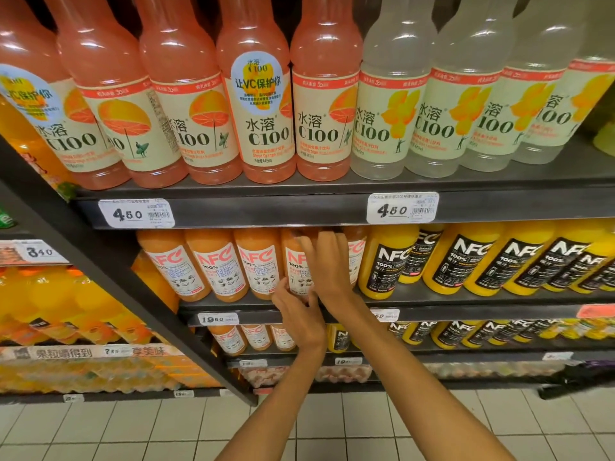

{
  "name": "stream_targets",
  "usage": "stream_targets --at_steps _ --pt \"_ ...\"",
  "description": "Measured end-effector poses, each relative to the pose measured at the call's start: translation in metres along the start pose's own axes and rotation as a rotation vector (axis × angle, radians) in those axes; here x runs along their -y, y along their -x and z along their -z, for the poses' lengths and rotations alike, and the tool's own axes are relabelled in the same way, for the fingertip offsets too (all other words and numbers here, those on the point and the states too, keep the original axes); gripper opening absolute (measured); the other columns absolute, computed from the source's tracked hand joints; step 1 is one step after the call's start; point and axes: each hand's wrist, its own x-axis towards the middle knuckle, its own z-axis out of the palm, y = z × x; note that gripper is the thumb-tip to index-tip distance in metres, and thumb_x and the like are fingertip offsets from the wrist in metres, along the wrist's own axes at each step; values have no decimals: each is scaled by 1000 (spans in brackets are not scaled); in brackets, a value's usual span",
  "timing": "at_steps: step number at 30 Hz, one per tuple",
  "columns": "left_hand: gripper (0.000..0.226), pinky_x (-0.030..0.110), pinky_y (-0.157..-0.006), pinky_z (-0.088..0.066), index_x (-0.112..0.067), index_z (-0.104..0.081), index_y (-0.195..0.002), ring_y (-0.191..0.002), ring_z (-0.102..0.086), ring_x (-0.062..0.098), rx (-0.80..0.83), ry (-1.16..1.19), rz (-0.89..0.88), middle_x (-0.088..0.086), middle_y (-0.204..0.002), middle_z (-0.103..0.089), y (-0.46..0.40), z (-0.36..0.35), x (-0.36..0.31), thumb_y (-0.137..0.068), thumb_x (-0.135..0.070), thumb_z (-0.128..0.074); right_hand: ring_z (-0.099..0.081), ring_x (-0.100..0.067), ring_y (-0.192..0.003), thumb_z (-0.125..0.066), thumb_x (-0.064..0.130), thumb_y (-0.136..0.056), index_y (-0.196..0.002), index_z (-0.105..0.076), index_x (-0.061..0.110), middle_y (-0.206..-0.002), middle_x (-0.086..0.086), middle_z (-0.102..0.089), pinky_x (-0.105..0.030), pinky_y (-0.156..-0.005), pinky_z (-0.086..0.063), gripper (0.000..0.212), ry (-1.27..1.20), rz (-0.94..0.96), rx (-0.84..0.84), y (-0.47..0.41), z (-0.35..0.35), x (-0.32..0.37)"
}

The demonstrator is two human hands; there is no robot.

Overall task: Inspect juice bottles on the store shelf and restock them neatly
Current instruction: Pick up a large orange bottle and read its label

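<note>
both hands on the white-label nfc bottle (297,266), fourth in the middle shelf (432,310) row: left hand (299,312) fingers curled at its base, right hand (327,261) fingers wrapped over its side; judgement: seat upright, label forward, flush with neighbouring bottles (258,264).

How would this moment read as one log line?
left hand: holds bottle base | right hand: holds white-label NFC bottle | middle shelf

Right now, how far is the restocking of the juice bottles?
Done: the three white-labelled orange NFC bottles left of the hands stand aligned. In hand: left hand and right hand grip the fourth NFC bottle. Left: the black-labelled yellow NFC bottles stand unevenly.
</note>
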Motion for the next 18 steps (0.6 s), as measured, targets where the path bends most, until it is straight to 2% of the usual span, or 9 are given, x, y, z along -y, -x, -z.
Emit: stream_targets --at_steps 1,3,4,7,10,12,14,16,18 --pt "51 42 -105 -37 3 -23 -141 -123 -39 30 8 -28 -7 20 -137 -31 1 0 1 -97 -11 -46 -37 -5 -80 -59 24 -93 -83 -44 12 -98 -15 -58 -15 -72 -25 22 13 -2 1 2 0 0" --pt "49 46 -116 -19 4 -9 -144 -136 -22 37 77 -16 -29 27 -146 -15 6 -3 -4 -102 -11 -28 -36 -6 -82 -58 25 -94 -84 -47 10 -94 -11 -56 -13 -70 -26 21 5 20 -26 7 2 -1" --pt "48 47 -116 -20 4 -10 -144 -135 -23 39 106 14 -29 27 -146 -15 8 2 -4 -101 -9 -29 -37 -6 -79 -59 24 -94 -83 -46 11 -88 -6 -53 -11 -68 -28 20 -37 47 -70 10 5 -1" --pt "43 36 -95 -49 -1 -38 -129 -110 -53 22 39 113 -31 13 -128 -43 12 15 6 -90 2 -55 -36 -3 -69 -60 16 -93 -78 -41 14 -74 11 -36 -11 -65 -30 24 -120 107 -277 15 27 -5" --pt "39 22 -90 -46 -13 -45 -124 -113 -53 15 164 105 -99 1 -122 -52 18 24 13 -90 0 -56 -33 -14 -69 -55 2 -89 -64 -36 13 -69 3 -36 -20 -62 -22 33 -20 41 -339 5 50 -13" --pt "41 21 -93 -44 -15 -44 -128 -114 -50 10 252 103 -145 -1 -124 -52 15 22 6 -91 -1 -55 -32 -15 -61 -51 -4 -85 -54 -30 13 -59 0 -33 -23 -56 -22 42 26 16 -213 -7 57 -13" --pt "44 22 -98 -42 -15 -43 -132 -117 -47 9 313 120 -198 -1 -127 -51 12 19 -5 -91 -1 -54 -38 -10 -55 -46 -4 -89 -53 -39 10 -57 -1 -40 -19 -47 -28 40 83 -29 7 -18 60 -8" --pt "47 23 -101 -40 -12 -41 -134 -120 -45 8 328 127 -261 1 -130 -50 9 19 -13 -90 1 -55 -58 -13 -77 -41 2 -96 -79 -62 7 -84 -7 -64 -17 -45 -27 27 412 -99 268 -28 60 -2" --pt "49 29 -106 -40 -11 -40 -134 -123 -44 10 328 101 -302 4 -133 -49 6 17 -15 -89 3 -55 -59 -15 -91 -42 3 -98 -100 -63 9 -110 -8 -67 -16 -44 -21 22 688 -40 368 -34 63 2"
